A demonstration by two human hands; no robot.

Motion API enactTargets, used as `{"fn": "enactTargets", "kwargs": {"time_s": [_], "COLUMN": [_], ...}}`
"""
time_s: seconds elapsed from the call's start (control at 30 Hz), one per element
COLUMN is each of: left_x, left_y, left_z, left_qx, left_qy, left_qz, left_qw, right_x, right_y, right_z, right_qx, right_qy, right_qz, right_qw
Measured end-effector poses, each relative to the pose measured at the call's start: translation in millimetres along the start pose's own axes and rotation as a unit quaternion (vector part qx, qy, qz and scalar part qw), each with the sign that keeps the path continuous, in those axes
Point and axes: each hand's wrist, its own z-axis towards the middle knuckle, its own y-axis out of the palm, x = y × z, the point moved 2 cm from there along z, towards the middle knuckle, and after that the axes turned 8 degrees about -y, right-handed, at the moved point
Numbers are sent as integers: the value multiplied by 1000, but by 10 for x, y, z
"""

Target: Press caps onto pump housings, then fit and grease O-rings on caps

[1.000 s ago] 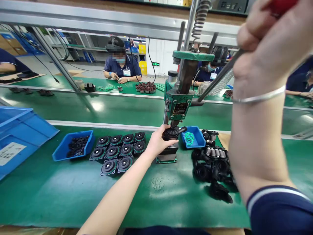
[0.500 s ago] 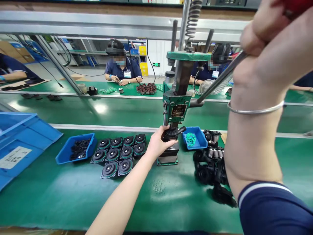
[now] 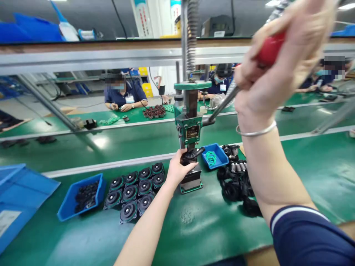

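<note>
Black cap [image 3: 189, 156] | centre of frame, under our green press [image 3: 192, 125] | our right hand [image 3: 291, 66], upper right, grips the red knob [image 3: 271, 50]; our left hand [image 3: 177, 170] pinches the cap's sides | we'd best hold it level, fingertips clear of the ram [image 3: 190, 146] | round, ribbed, with a stubby spout [image 3: 200, 150] pointing upper right

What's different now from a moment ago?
Mostly the view: it has tilted up, showing more above the shelf. The right hand appears lower in the picture, with more of the red knob showing; I can't tell whether the lever moved. Nothing was grabbed or released: the left hand still holds the black part.
</note>
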Motion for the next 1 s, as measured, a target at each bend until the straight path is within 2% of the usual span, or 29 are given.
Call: {"fn": "enactTargets", "kwargs": {"time_s": [0.07, 0.23, 0.3, 0.4, 0.47, 0.67, 0.73, 0.83, 0.9, 1.0], "left_x": [10, 44, 41, 30, 39, 99, 92, 69, 59, 49], "left_y": [3, -24, -38, -42, -39, -61, -66, -66, -74, -106], "left_z": [-5, 26, 45, 54, 49, 72, 95, 124, 135, 139], "left_qx": [-7, -34, -44, -52, -55, -87, -105, -125, -130, -133], "left_qy": [-14, -12, -12, -16, -17, -6, -5, -7, -8, -12], "left_qz": [-20, -9, -7, -14, -23, -53, -63, -79, -88, -92], "left_qw": [1000, 999, 999, 998, 998, 995, 993, 989, 988, 987], "right_x": [-25, 153, 114, -106, -205, -22, -43, -153, -172, -117], "right_y": [76, 112, 113, 163, 175, 117, 144, 177, 167, 133], "right_z": [60, 380, 315, 71, -8, 287, 252, 86, 50, 118], "right_qx": [14, 51, 93, 175, 199, 86, 123, 205, 188, 99], "right_qy": [-4, 35, 29, -37, -49, 84, 68, -4, -17, 13], "right_qz": [-20, -68, -73, -85, -97, -65, -73, -74, -55, -34], "right_qw": [1000, 996, 993, 980, 974, 991, 987, 976, 981, 994]}}
